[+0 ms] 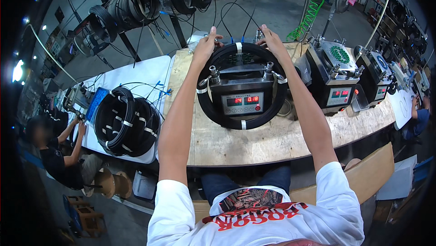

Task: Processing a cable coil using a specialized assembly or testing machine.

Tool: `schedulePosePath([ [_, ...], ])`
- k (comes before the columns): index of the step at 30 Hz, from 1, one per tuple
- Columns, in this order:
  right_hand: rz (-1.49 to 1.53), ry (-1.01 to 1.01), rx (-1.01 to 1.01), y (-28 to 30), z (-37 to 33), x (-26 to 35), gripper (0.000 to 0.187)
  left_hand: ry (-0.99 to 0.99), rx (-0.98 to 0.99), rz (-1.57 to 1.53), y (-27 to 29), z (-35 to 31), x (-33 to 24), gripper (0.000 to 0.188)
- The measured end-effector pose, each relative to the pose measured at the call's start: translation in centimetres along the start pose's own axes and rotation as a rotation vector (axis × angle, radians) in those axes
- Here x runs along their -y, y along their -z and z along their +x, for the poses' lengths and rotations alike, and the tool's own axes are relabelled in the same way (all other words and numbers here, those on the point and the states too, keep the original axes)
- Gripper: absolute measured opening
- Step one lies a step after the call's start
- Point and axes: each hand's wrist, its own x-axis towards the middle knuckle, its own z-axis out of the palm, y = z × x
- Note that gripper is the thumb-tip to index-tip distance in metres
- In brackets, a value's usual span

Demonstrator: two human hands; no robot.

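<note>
A ring-shaped coil of black cable (271, 110), bound with white ties, stands tilted across the front of a black machine (245, 88) with a red digital display. Blue-ended leads (243, 39) rise from its top. Over the coil's upper left lies my left hand (207, 46), thumb up and fingers curled inward. My right hand (273, 44) mirrors it at the upper right, beside a metal clamp post (259, 34). The coil's rim and the hands themselves partly hide the fingers; what they grip cannot be made out. Two nearer clamp posts (214, 74) show inside the ring.
Two similar machines (334, 71) stand to the right on the wooden bench (218, 146). More black coils (125, 123) lie on a white table at left, where another person (56, 155) works. Cable spools (131, 12) hang beyond; a green spiral hose (311, 14) dangles at the back.
</note>
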Motion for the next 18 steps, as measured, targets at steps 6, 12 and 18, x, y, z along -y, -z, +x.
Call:
schedulePosePath([
  [6, -0.025, -0.058, -0.003, 0.7, 0.79, -0.63, 0.082, -0.029, 0.003, -0.026, -0.21, 0.31, 0.05, 0.076],
  [12, -0.002, -0.042, 0.01, 0.46, 0.22, -0.21, 0.081, -0.012, -0.039, -0.034, -0.07, -0.32, -0.19, 0.086],
  [18, 0.007, -0.025, 0.031, 0.12, 0.48, -0.73, 0.08, 0.001, -0.004, -0.033, 0.34, 0.13, 0.58, 0.086],
])
